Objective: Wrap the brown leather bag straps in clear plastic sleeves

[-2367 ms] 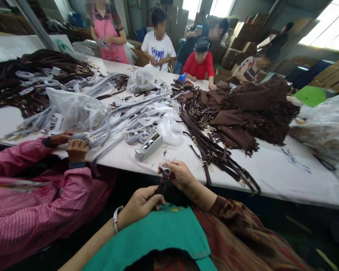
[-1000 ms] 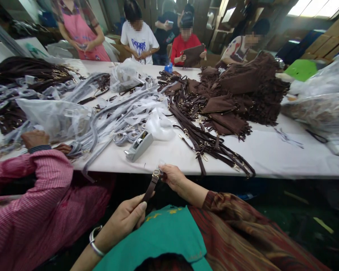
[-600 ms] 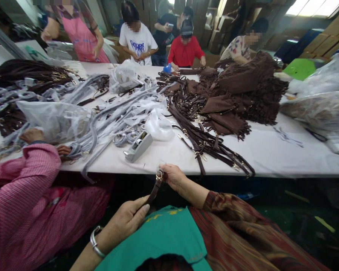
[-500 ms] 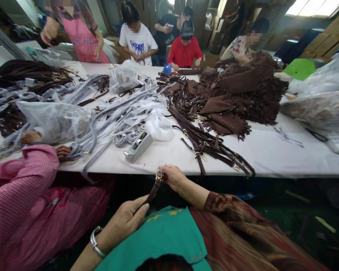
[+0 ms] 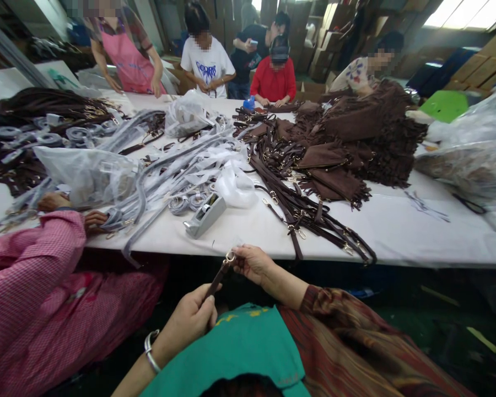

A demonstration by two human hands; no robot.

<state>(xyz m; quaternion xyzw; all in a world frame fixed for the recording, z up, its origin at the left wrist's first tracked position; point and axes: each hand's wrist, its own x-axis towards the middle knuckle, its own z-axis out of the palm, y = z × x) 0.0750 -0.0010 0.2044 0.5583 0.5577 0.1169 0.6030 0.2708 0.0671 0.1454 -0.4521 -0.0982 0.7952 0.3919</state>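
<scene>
A dark brown strap (image 5: 217,279) with a gold-coloured metal clasp at its upper end is held between my hands, just off the table's near edge. My left hand (image 5: 192,311) is closed around the strap's lower part, thumb on top. At the clasp end, the fingers of my right hand (image 5: 254,264) pinch the strap beside the metal ring, and a bit of clear plastic shows above them. A grey tape dispenser (image 5: 205,218) stands on the table beyond my hands. To its right lies a heap of brown straps (image 5: 300,215) with gold clasps.
Brown fringed bags (image 5: 355,132) are piled at the table's right. Grey wrapped straps (image 5: 177,160) and a clear plastic bag (image 5: 91,171) cover the left. At my left, a co-worker's pink checked sleeve (image 5: 62,237) reaches onto the white table (image 5: 397,237). Several people work across it.
My left hand and the strap have shifted slightly; the strap stays in both hands. The whole view has moved a little. Across the table, the person in the pink apron has lowered an arm.
</scene>
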